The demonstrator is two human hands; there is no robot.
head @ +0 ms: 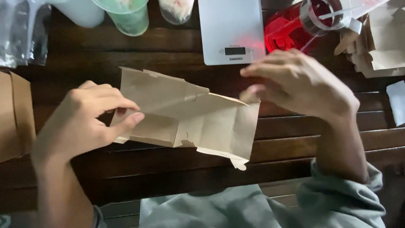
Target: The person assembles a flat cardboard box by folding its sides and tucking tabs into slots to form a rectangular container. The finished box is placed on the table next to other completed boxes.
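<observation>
A flat brown cardboard box blank (185, 116) hangs between both hands above the dark wooden table (126, 173). The left hand (90, 118) pinches its left edge; the right hand (295, 84) grips its right flap. A white scale (230, 29) lies beyond the right hand.

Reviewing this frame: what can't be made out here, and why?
Head view only:
- Right hand: fingertips motion-blurred where they meet the flat brown carton; grip unclear.
- Left hand covers the carton's left edge.
- Green cup, white tub and red container: cut off by the top edge.
- White scale: display too small to tell.
- Stack of brown cartons: cut off at the right edge.
</observation>
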